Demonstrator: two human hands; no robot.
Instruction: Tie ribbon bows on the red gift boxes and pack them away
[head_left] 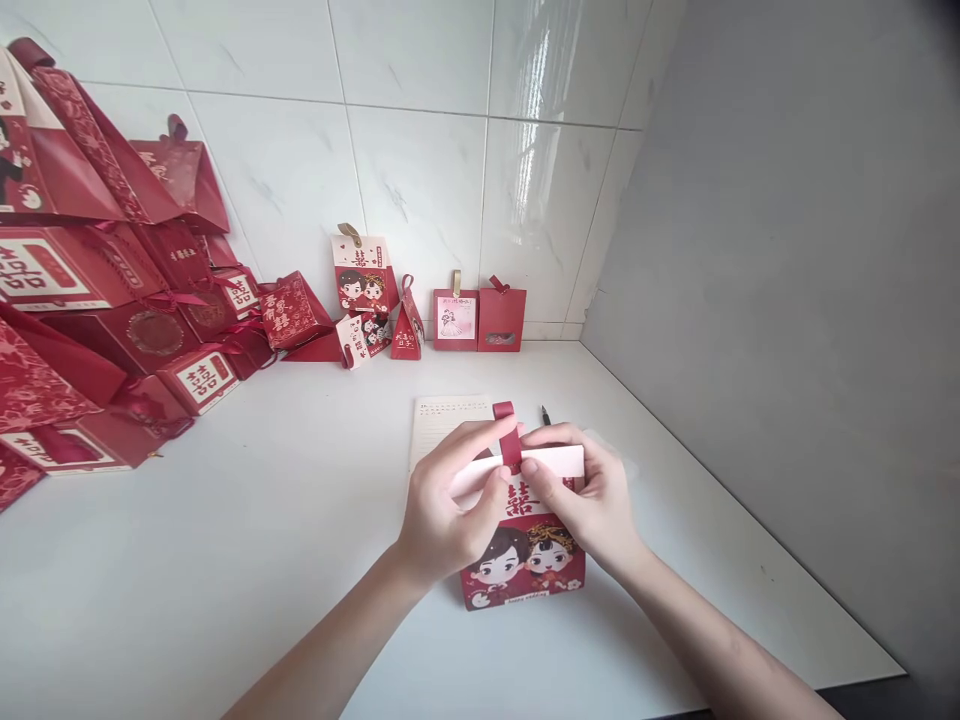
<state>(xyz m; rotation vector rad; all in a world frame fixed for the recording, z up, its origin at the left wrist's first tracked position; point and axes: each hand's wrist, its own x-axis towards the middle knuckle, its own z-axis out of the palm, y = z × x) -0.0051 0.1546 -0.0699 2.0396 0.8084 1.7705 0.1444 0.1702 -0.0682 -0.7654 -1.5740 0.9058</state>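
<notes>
With our left thumb and index finger, we grasp the top of the wedding favour box; the left hand (454,510) curls around one end of its pale top strip (562,461). Our right hand (589,490) grips the other end, thumb in front and fingers bent behind, where we cannot tell their exact contact. Between our thumbs, a dark red ribbon (510,435) crosses the strip and rises above it. Below, the wedding favour box (523,570), printed with a cartoon couple, stands on the white table (300,560) before us. We judge the step in hand to be fitting the ribbon at the closure; the next move seems to call for holding the strip steady while we work the ribbon. Just beyond lie a lined notebook (442,420) and a pen (545,414); farther left, red gift boxes (150,320) are piled.
</notes>
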